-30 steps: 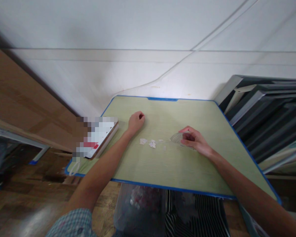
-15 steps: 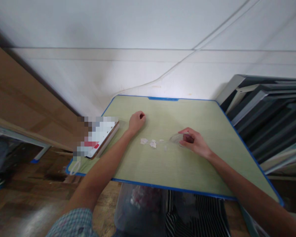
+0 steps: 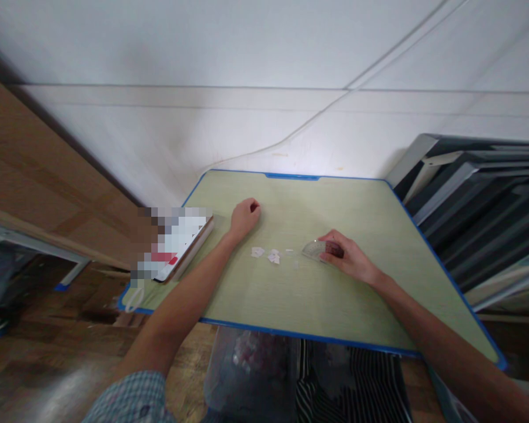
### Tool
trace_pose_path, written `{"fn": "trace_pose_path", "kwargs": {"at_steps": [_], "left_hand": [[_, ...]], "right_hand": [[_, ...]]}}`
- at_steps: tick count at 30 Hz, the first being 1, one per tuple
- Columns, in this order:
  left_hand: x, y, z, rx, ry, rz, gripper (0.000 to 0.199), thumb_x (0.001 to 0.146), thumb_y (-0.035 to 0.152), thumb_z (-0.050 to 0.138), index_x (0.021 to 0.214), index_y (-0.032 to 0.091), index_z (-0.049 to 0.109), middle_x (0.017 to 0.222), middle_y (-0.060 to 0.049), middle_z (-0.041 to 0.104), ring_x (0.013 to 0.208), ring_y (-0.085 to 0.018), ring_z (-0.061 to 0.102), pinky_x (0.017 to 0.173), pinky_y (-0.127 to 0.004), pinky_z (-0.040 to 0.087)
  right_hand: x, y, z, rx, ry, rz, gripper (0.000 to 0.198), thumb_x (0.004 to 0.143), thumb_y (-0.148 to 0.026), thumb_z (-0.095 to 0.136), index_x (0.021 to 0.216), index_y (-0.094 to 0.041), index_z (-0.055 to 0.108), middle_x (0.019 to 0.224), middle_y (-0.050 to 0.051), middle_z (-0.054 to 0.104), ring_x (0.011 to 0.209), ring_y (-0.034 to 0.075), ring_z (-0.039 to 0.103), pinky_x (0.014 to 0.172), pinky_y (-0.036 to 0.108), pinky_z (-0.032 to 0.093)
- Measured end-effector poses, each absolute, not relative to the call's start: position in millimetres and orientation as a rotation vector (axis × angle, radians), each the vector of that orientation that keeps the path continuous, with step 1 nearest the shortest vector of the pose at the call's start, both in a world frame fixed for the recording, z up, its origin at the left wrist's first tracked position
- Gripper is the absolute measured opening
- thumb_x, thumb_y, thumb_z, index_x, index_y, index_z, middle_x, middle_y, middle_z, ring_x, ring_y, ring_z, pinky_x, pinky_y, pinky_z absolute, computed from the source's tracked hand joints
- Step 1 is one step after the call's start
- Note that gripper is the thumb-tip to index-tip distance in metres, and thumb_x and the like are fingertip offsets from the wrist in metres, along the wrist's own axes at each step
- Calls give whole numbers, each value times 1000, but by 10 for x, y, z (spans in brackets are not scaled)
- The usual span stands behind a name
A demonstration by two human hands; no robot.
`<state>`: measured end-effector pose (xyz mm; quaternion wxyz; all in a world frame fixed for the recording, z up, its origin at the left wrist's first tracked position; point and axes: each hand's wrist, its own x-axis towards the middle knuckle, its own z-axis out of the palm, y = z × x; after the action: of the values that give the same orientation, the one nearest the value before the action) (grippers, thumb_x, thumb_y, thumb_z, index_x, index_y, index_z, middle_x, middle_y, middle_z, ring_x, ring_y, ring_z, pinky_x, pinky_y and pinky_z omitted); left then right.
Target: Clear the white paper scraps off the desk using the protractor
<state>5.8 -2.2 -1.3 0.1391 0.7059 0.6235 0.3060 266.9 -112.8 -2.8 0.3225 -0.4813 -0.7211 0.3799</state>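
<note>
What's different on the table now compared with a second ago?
The right hand has shifted slightly left, bringing the clear protractor it holds a little nearer the small white pieces. Nothing was visibly picked up or let go. The left hand stays curled at the green tabletop, and the pieces lie where they were.

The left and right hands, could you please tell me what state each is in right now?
Left hand: curled into a loose fist, nothing visibly held.
Right hand: closed, holding the clear protractor.

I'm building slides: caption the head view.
The right hand holds a clear protractor near small white pieces on a pale-green table.
</note>
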Motion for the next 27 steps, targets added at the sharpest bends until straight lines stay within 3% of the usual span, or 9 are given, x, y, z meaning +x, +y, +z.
{"fn": "trace_pose_path", "kwargs": {"at_steps": [15, 23, 27], "left_hand": [[56, -24, -9, 2045, 1797, 869, 19, 73, 22, 41, 72, 16, 59, 73, -4, 63, 68, -13, 51, 67, -26, 39], [62, -31, -1, 2031, 1804, 872, 19, 72, 22, 41, 71, 16, 58, 74, -4, 63, 69, -13, 51, 67, -26, 39], [63, -25, -7, 2034, 1797, 879, 18, 72, 22, 41, 70, 16, 58, 74, -4, 63, 69, -14, 52, 67, -26, 39]], "right_hand": [[2632, -1184, 55, -1215, -1908, 1128, 29, 68, -35, 63, 86, -19, 48, 59, -5, 41, 51, 9, 39, 47, 22, 32], [2646, -1155, -11, -1337, -1900, 917, 27, 71, -33, 59, 89, -19, 43, 59, -5, 43, 51, 10, 41, 47, 23, 34], [2653, -1189, 8, -1271, -2041, 962, 23, 72, -30, 58, 87, -18, 45, 59, -4, 42, 50, 9, 39, 45, 22, 31]]}}
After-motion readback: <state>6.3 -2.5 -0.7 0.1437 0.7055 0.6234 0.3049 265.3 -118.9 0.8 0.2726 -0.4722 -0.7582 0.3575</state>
